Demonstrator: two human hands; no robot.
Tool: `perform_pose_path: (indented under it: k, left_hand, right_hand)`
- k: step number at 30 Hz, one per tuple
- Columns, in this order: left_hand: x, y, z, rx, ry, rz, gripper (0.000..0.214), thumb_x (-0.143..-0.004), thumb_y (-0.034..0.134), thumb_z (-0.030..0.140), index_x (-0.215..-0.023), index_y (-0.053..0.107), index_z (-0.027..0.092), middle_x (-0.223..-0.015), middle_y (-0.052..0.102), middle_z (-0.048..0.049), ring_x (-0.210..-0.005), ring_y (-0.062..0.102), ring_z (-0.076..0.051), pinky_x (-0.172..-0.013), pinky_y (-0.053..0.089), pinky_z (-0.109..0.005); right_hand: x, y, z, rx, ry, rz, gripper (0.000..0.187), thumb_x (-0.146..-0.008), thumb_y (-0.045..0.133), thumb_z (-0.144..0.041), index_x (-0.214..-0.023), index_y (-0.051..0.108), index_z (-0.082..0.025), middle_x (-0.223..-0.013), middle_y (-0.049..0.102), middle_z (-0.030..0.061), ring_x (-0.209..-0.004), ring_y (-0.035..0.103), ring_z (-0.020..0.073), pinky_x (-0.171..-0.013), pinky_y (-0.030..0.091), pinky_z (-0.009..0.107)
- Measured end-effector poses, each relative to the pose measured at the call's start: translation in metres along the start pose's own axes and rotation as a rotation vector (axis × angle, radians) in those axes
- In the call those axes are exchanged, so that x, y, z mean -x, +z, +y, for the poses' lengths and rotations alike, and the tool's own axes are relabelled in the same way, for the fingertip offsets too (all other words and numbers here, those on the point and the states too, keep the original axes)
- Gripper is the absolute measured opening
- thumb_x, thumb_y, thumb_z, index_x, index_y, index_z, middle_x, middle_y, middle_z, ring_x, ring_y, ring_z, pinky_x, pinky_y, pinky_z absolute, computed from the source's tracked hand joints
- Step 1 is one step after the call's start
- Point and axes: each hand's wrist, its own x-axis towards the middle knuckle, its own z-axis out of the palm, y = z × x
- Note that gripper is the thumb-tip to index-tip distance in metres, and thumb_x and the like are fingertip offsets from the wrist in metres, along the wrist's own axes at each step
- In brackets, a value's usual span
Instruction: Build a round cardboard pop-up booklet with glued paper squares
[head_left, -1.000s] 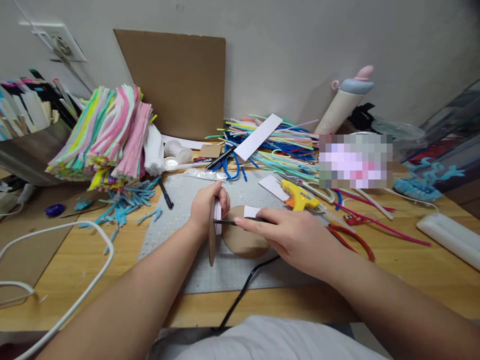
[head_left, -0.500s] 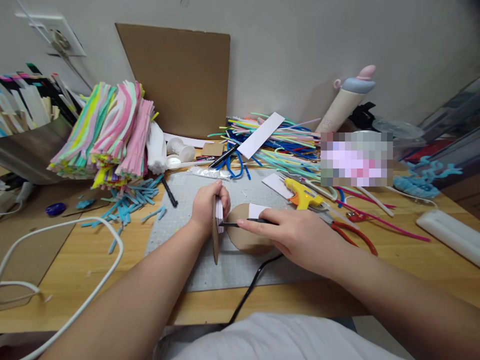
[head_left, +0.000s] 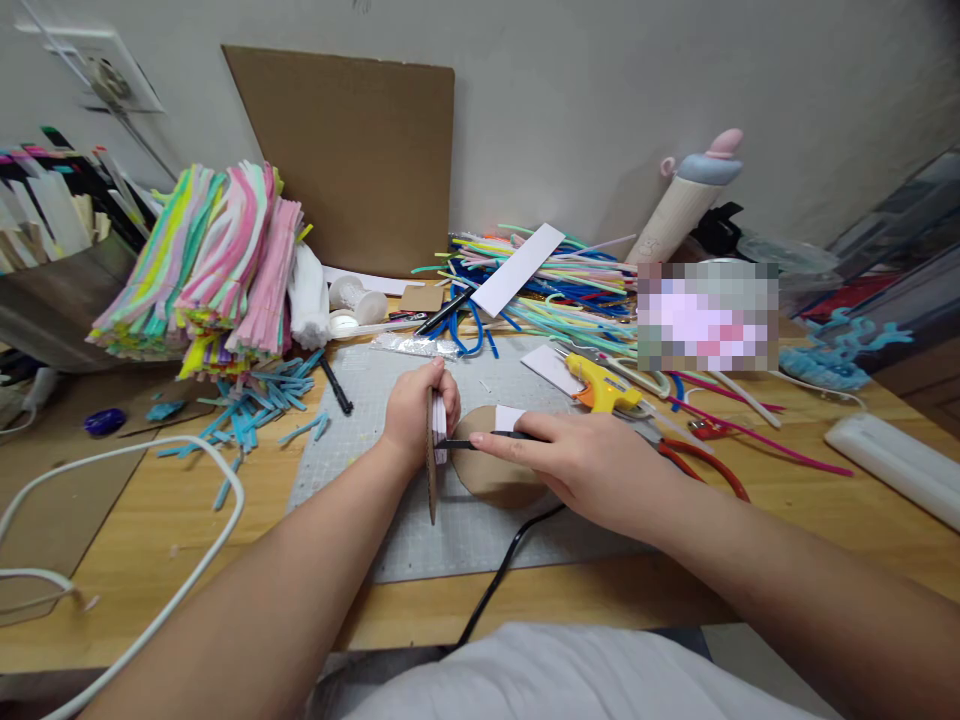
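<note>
An upright cardboard disc [head_left: 430,478] is held on its edge by the left hand [head_left: 411,420]. The grip is closed over the disc's upper part, and the lower rim is rested on the grey cutting mat [head_left: 450,545] near the middle of the bench [head_left: 187,520]. A folded white paper [head_left: 439,420] is pressed against the disc's right face.

A thin black tool [head_left: 480,441] is clasped in the closed grip of the right hand [head_left: 592,465] and is held roughly level. Its tip is brought against the white paper at the upright disc. Whether the tool is a pen or a blade cannot be told.

A flat cardboard disc [head_left: 491,485] is laid on the mat just beside the upright one, and it is partly covered by the right hand. A black cable [head_left: 499,575] is run from under that hand toward the near edge of the bench.

A yellow glue gun [head_left: 600,385] and red-handled pliers [head_left: 709,475] are seen to the right of the mat. A tall bundle of pastel pipe cleaners [head_left: 217,260] is stacked to the left, and a brown cardboard sheet [head_left: 345,160] is leaned against the wall behind.
</note>
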Motion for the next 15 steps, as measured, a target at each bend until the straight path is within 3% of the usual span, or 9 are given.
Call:
perform_pose_path:
  k: [9,15]
  left_hand:
    - [-0.0008,0.0019,0.0003,0.007,-0.017,-0.017,0.054,-0.084,0.049,0.050,-0.039,0.049,0.019,-0.032,0.043,-0.0006,-0.030,0.041,-0.011,-0.036,0.025,-0.026]
    - [-0.0021,0.0011,0.0002,0.009,-0.009,-0.021,0.055,-0.084,0.049,0.049,-0.039,0.048,0.019,-0.033,0.043,-0.0006,-0.030,0.041,-0.011,-0.036,0.027,-0.026]
  right_hand:
    - [-0.0026,-0.0080,0.0013,0.045,-0.013,-0.045,0.070,-0.081,0.051,-0.002,-0.139,0.043,-0.040,-0.102,0.065,0.0004,-0.065,0.055,0.0125,-0.054,0.024,0.026]
    - [-0.0027,-0.0049,-0.0010,-0.052,0.016,0.010,0.066,-0.082,0.049,-0.003,-0.136,0.047,-0.040,-0.097,0.065,-0.0001,-0.061,0.052,0.0114,-0.053,0.021,0.026]
